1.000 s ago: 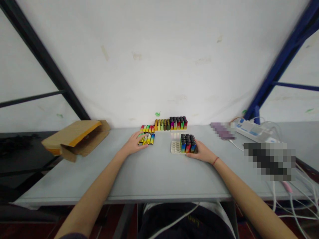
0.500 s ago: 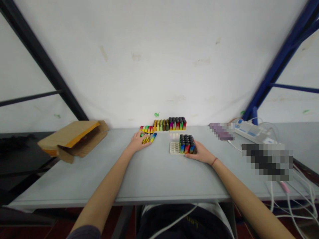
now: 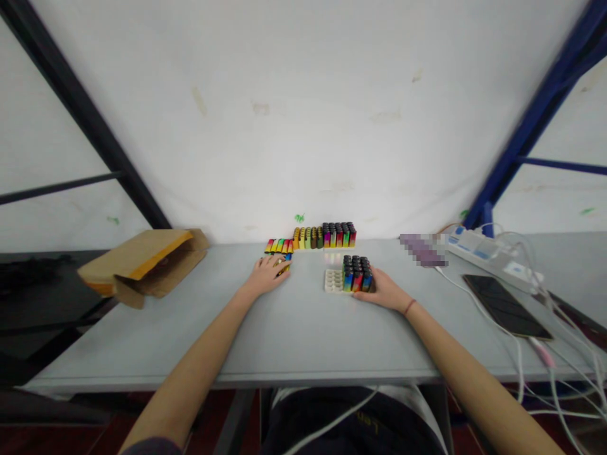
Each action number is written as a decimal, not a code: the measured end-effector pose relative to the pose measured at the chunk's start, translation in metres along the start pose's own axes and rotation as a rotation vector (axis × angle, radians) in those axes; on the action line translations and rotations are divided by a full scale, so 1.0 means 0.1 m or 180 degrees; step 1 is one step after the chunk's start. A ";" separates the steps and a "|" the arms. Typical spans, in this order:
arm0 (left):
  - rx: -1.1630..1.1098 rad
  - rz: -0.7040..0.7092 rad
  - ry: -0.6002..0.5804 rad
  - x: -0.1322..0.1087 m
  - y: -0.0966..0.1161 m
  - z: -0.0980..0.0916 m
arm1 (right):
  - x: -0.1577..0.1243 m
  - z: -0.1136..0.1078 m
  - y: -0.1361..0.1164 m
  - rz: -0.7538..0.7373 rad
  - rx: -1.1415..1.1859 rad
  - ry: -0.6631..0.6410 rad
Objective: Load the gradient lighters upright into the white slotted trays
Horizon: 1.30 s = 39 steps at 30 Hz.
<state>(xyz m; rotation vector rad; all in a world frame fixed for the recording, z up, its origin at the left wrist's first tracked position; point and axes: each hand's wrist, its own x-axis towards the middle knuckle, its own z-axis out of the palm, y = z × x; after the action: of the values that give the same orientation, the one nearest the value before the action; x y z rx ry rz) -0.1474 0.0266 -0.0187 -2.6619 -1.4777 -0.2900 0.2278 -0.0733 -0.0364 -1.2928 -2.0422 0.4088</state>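
Scuffed white wall (image 3: 303,120) backing a pale grey tabletop (image 3: 313,341)

Open at one end, a brown cardboard box (image 3: 142,256) is lying at the left of the tabletop. Over at the right, a long white plastic power strip (image 3: 493,260) and a black rectangular phone (image 3: 505,305) are resting near each other.

Nearer the middle, the right hand (image 3: 383,289) is clasping the right end of a black-topped, multicoloured block of upright battery-like cylinders (image 3: 356,275), thumb along the front, fingers hiding behind. This block is standing in a white plastic tray (image 3: 333,282), round sockets showing at its left.

By the wall, a yellow-to-olive upright group (image 3: 308,238) and a dark-topped, multicoloured upright group (image 3: 339,234) are standing side by side. Beside them, a red, yellow and green row of cylinders (image 3: 279,246) is lying flat.

Palm down, fingers slightly spread, the left hand (image 3: 266,276) is covering a few blue-and-gold loose cylinders (image 3: 288,257); whether it is pinching any, I cannot tell.

Rolling is looking like the main risk: uneven finger pressure could be scattering those loose ones, and a sideways push from the right could be tipping the block.
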 end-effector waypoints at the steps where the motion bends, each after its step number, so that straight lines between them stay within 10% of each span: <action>1: -0.0021 -0.0009 -0.0013 0.02 -0.02 -0.01 | 0.00 0.00 0.00 -0.0007 0.0007 0.0009; 31: -0.0661 -0.0613 0.0492 0.14 -0.22 -0.05 | 0.00 0.00 -0.02 0.0000 0.0024 0.0051; 39: -0.2480 0.0662 -0.0006 0.33 0.91 -0.04 | 0.01 0.00 0.00 -0.0047 0.0108 0.0061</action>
<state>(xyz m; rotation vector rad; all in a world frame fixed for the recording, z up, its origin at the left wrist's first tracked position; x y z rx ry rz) -0.0539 0.0051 -0.0065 -3.3470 -1.2391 -1.0264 0.2276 -0.0729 -0.0360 -1.2560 -2.0192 0.4208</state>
